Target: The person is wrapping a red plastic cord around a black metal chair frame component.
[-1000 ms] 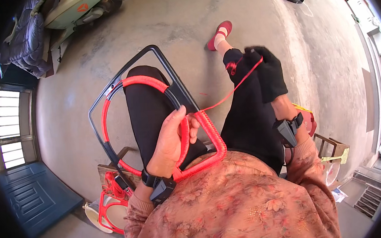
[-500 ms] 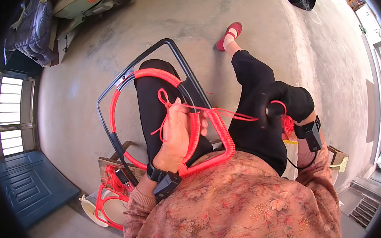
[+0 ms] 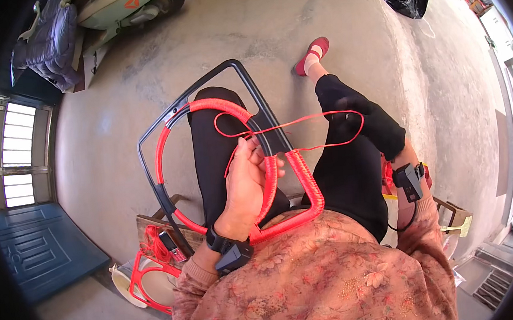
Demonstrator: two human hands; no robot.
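A person in a floral top (image 3: 312,269) steadies a black frame (image 3: 258,94), part-wrapped in red, across the lap, the left hand (image 3: 247,181) curled around its wrapped inner curve. A red cord (image 3: 304,120) loops from the frame toward the black-gloved right hand (image 3: 364,120); its fingers are blurred, so whether they pinch the cord I cannot tell. A red frame (image 3: 137,281) sits near the left elbow.
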